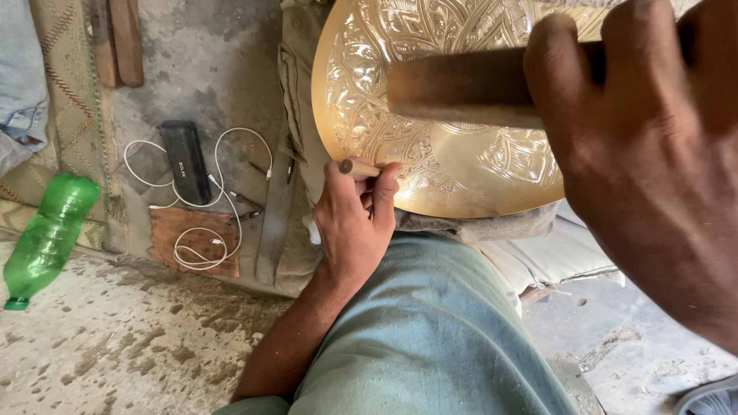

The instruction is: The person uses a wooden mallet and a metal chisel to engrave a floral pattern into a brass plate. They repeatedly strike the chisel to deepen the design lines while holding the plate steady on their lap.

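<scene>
A round brass plate (369, 84) with engraved floral patterns lies on a cloth pad in front of me. My left hand (354, 223) grips a small chisel (355, 167), its tip set against the plate's lower left rim. My right hand (653, 146) is raised close to the camera, closed around a wooden hammer handle (461, 88) that crosses over the plate. My knee in light green cloth (430, 330) fills the lower middle.
A black power bank (185, 161) with a white cable (223, 230) lies on the floor at left beside a flat wooden piece (192, 227). A green plastic bottle (48, 234) lies further left. A woven mat (69, 100) and rough concrete floor (115, 346) surround them.
</scene>
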Motion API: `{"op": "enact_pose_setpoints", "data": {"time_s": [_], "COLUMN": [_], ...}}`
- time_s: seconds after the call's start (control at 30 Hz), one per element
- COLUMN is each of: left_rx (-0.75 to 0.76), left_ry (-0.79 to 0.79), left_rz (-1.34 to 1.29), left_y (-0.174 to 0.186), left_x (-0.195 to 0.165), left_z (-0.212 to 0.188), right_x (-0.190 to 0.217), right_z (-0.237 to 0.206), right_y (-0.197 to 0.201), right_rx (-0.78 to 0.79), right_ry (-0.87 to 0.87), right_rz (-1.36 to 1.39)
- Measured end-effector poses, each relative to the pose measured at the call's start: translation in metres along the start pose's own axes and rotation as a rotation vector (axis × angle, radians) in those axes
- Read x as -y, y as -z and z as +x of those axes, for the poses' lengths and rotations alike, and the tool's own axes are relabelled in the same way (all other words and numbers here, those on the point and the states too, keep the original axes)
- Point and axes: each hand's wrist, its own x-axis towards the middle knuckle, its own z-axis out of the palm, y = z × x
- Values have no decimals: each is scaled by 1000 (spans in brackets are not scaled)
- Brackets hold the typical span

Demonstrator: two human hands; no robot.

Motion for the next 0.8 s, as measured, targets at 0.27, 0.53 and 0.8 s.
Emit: {"op": "enact_pose_setpoints", "data": {"time_s": [0.27, 0.53, 0.8], "left_rx": [-21, 189, 631], "left_ry": [-70, -207, -373], "left_rz": [122, 139, 138], "left_y": [-1, 2, 7], "left_x": [12, 1, -22], "left_z": [-4, 26, 62], "right_x": [5, 2, 19], "right_z": [17, -18, -77], "right_y": [20, -12, -54], "right_rx": [-228, -77, -46], "right_ry": [38, -227, -422], "right_rz": [133, 443, 597]}}
